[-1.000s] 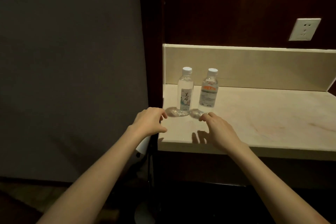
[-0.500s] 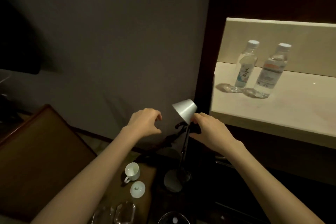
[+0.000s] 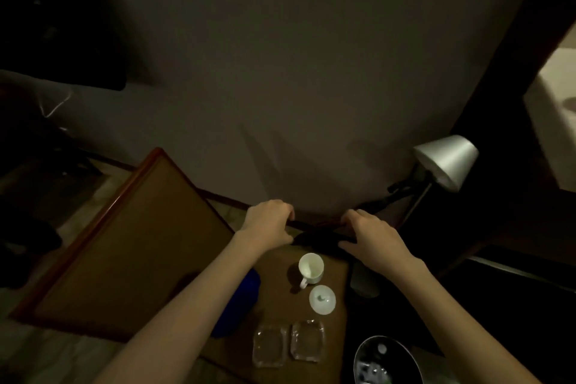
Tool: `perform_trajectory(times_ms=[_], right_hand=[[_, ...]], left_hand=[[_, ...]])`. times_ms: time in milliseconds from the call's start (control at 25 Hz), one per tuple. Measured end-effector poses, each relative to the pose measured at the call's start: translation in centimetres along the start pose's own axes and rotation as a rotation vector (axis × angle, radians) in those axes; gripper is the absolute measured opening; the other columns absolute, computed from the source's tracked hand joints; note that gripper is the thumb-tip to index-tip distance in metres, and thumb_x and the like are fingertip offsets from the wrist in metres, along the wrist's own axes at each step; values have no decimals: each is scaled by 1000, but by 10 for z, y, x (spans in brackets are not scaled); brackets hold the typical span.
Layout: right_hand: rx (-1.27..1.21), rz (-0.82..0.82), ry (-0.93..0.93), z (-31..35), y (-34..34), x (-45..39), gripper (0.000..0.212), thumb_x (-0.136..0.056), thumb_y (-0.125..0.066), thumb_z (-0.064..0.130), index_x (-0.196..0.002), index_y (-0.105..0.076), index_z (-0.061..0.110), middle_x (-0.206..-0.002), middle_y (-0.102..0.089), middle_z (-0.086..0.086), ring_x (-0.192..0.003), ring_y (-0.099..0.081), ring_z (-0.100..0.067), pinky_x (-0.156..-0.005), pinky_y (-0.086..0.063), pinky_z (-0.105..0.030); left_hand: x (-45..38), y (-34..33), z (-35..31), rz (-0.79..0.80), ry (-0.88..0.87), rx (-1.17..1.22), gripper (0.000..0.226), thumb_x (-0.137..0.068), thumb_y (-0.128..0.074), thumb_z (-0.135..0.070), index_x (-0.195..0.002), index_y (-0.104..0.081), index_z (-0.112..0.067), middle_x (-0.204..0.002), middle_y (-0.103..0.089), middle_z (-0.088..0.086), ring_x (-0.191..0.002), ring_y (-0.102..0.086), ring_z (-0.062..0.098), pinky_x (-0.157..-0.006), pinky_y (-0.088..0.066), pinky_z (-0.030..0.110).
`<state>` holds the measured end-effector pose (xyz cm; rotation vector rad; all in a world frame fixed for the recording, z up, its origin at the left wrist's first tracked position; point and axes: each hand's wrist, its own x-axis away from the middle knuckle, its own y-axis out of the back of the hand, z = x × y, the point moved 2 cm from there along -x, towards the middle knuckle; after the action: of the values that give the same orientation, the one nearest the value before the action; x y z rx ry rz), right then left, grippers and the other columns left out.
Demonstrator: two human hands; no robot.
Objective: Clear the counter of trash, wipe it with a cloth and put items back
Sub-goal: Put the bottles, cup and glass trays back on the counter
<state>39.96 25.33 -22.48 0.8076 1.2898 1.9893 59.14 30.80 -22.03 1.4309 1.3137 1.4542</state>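
Cup: white, glossy, round-lidded.

There is 1 white cup and 1 white lid lying just beside it. There are 2 clear glass dishes side by side, the second to the right of the first. There is 1 silver lamp, 1 blue object, 1 wooden tray and 2 hands, left and right.
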Motion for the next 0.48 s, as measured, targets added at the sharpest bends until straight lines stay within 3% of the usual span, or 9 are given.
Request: perform_trajectory(times_ms=[200,480], right_hand=[[-53,109,-125,11,-87,-42,41,-89,-62,32,-125,-48,19,-123,-53,0,-107,-57,-22,-80,-48,-31],[-29,170,-227,-38,-200,-76,38,-90,-60,35,-121,-48,16,-120,-53,-3,-103,-58,-24,-68,-41,-28]], left_hand=[[-31,-70,38,108,-24,-25,38,-83,-68,-26,-119,-58,-20,-116,-59,0,-105,-58,20,-83,-51,34],[-95,-187,51,247,17,-34,34,-84,-68,-35,-109,-58,-15,-109,-60,4,-100,-59,22,-75,-47,33]])
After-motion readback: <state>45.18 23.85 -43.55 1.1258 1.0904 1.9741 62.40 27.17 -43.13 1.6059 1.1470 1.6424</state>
